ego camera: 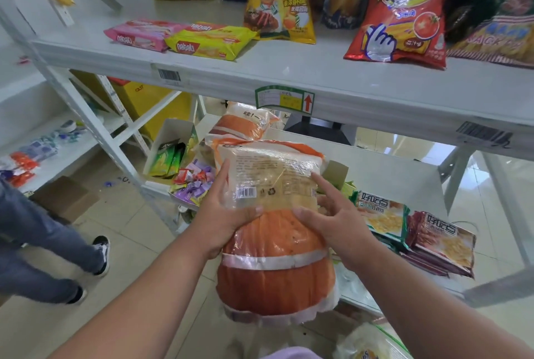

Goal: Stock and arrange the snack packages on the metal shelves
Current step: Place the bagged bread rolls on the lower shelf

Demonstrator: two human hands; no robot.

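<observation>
A large orange-and-white clear-plastic bread package [271, 231] was held at the centre of the frame, in front of the lower white metal shelf [398, 173], label side up. The left hand [222, 214] was wrapped round its left edge, thumb pressed on top near the barcode. The right hand [329, 217] was laid against the right edge with thumb on top and fingers fairly straight, so it seemed more a brace than a clamp.

The package was judged light, soft and easily crushed, its glossy film likely slippery; support at both sides or from underneath would suit it better than a squeeze across the middle.

Behind it on the lower shelf, two similar orange-and-white bags [245, 124] could be counted, making three in all. At the right of the frame, a stack of green and maroon biscuit packs [419, 234] was seen, its number not countable. Left of centre, an open white carton of green sachets [170, 153] and a heap of purple wrapped sweets [193, 185] were seen.

On the upper white metal shelf [231, 69], one pink wafer pack [138, 34] and one yellow wafer pack [208, 40] lay flat, touching, and a yellow chip bag [280, 3] and a red chip bag [404, 11] were stood up.
</observation>
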